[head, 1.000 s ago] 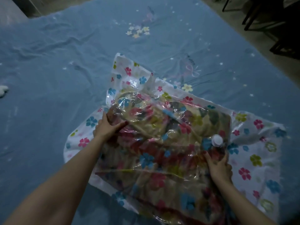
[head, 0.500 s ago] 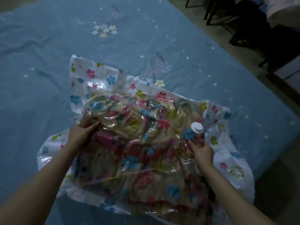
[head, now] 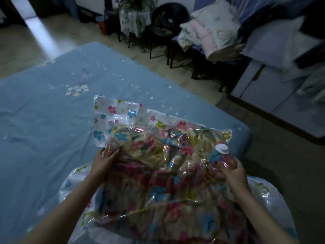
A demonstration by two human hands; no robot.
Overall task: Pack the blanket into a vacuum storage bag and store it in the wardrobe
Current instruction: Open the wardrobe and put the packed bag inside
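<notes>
Compared with half a second ago, the view has lifted and turned: the far end of the bed [head: 52, 120] and the room beyond it now show, with a dark chair [head: 165, 20] and a heap of pale clothes [head: 207, 32] past the bed's far edge, while the vacuum storage bag [head: 158, 173] has risen higher over the bed's near corner and its lower part now hangs toward the camera. The left hand [head: 103, 162] keeps its grip on the bag's left edge, thumb on top and fingers [head: 107, 150] curled around the plastic; the right hand [head: 232, 171] likewise keeps pinching the bag's right edge, thumb on the top face just below the white valve cap [head: 222, 148]. The blanket [head: 154, 155], patterned in red, yellow and cream, fills the bag's clear middle between the two hands, bunched and creased against the film. The bag's printed flowered margin sticks out beyond the blanket toward the bed's centre. No brand, label or readable writing shows on the bag or the cap in this dim light.
</notes>
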